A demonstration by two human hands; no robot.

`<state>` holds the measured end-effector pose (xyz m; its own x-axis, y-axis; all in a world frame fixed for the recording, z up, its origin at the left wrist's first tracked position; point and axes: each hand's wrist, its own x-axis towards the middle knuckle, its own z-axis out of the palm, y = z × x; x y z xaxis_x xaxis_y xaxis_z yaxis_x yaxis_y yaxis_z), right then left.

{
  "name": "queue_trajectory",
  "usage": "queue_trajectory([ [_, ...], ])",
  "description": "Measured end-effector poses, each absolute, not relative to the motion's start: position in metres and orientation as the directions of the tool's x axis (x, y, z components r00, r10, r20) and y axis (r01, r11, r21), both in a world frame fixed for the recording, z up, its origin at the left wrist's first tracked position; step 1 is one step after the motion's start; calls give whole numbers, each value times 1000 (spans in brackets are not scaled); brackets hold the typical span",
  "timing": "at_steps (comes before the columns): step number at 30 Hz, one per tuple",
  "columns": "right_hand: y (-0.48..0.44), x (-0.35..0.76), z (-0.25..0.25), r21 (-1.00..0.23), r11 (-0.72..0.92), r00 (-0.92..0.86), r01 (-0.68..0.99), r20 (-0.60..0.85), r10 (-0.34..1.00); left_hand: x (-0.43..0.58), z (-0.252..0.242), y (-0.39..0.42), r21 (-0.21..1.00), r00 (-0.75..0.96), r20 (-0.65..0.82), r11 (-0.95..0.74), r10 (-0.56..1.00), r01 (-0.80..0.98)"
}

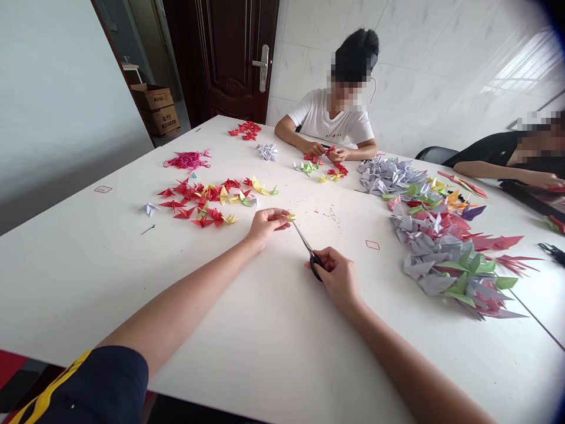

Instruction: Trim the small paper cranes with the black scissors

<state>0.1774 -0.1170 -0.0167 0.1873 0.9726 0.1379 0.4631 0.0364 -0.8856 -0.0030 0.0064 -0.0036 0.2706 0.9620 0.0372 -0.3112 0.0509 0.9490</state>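
One long white table [273, 347] fills the view, with a dark wooden door [220, 59] and two stacked cardboard boxes [154, 106] beyond it. Two co-workers sit at the table: one in a white T-shirt [329, 118] on the far side, both hands on red paper, and one in a black top [494, 153] at the right edge. One big heap of folded paper cranes [445, 235] in grey, green and red spreads across the right side. One looser spread of red and yellow paper cranes [198, 200] lies on the left, near a tangle of pink string [188, 160]. Two hands reach in from the near edge. The left hand [267, 227] pinches a small yellow folded paper piece [290, 217], thumb and fingertips closed on it. The right hand [338, 277] curls shut around the black handles of a pair of scissors [304, 247], their blade tips just beside that yellow piece, in front of the left fingertips.
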Motion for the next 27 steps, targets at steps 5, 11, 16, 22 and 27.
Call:
queue_trajectory([
  [5, -120, 176, -17, -792, 59, 203, 608, 227, 953, -3, -3, 6, 951, 266, 26, 58, 963, -304],
  [11, -124, 174, -18, -720, 88, 170, 688, 278, 945, -2, -4, 6, 951, 257, 15, 66, 966, -302],
  [16, -124, 171, -17, -757, 68, 188, 650, 247, 951, 0, -4, 5, 956, 209, 9, 53, 978, -287],
  [22, -117, 171, -9, -958, -112, 204, 262, -58, 977, -1, -6, 7, 959, 208, 8, 52, 978, -280],
  [27, -115, 173, -6, -979, -132, 168, 156, -105, 980, -1, -8, 7, 962, 217, 4, 55, 976, -266],
])
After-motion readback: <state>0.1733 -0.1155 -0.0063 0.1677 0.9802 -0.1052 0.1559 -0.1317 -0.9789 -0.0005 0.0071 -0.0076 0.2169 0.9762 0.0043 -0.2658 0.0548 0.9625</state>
